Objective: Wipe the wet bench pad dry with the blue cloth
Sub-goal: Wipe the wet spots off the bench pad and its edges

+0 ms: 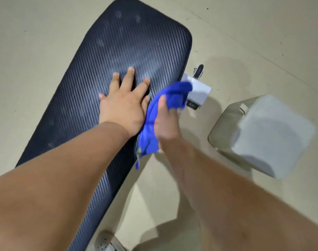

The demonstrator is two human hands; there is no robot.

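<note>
A long dark bench pad (122, 44) with a ribbed carbon-weave surface runs from the lower left to the top centre, and pale damp smears show on it. My left hand (123, 104) lies flat on the pad's middle with fingers spread. Beside it, at the pad's right edge, my right hand (165, 122) grips a bunched blue cloth (172, 95). The cloth hangs down past my wrist and partly over the pad's edge.
A white bracket (200, 89) of the bench frame with a black knob (199, 69) sticks out right of the pad. A pale grey padded block (274, 134) stands on the beige floor at right. A grey perforated shoe (107, 245) shows at the bottom.
</note>
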